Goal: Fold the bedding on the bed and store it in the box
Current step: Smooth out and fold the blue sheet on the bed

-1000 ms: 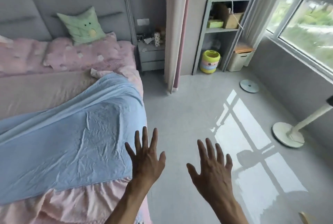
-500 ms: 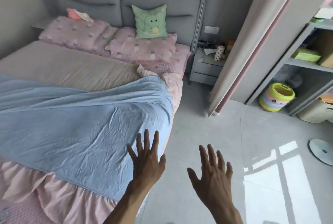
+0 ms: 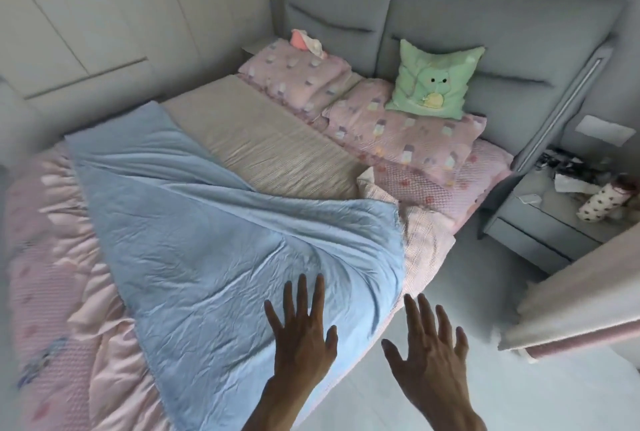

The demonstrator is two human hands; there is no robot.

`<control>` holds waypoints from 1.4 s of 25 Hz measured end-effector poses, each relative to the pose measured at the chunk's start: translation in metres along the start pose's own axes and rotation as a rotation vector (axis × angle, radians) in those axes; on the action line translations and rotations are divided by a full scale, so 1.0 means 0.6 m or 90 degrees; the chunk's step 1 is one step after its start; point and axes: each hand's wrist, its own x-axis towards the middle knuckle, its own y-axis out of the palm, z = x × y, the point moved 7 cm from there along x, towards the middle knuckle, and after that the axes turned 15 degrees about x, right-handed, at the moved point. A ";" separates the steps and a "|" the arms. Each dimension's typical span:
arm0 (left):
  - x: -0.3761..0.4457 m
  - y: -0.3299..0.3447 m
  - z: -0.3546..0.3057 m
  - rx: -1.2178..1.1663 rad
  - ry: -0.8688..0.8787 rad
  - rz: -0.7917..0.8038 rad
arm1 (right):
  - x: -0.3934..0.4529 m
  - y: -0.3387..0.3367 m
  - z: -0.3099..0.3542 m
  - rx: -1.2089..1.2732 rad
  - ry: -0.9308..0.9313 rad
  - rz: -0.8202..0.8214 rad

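Both hands empty, fingers spread: left hand (image 3: 304,337) hovers over the blue blanket (image 3: 221,243), right hand (image 3: 429,351) just off the bed (image 3: 52,292) edge above the floor. Blanket lies spread diagonally across the bed, creased. Looks thin, soft, light, prob floppy w/ no stiffness. Best pinch near corner (image 3: 391,212) & the bottom edge. Box not in view.

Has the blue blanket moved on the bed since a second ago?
No. The blue blanket lies the same against the beige mat; only the camera turned left.
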 end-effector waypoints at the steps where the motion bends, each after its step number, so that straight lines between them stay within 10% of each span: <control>1: 0.027 0.002 0.005 0.007 -0.033 0.003 | 0.044 0.003 0.002 0.001 -0.033 0.026; 13: 0.418 0.189 -0.042 -0.052 -0.190 0.054 | 0.539 0.174 -0.014 0.020 -0.168 0.101; 26: 0.611 0.652 -0.110 0.005 -0.101 0.157 | 0.871 0.612 -0.254 -0.042 -0.150 0.159; 35: 0.601 0.608 -0.105 -0.122 -0.286 0.168 | 0.866 0.540 -0.210 -0.043 -0.261 0.065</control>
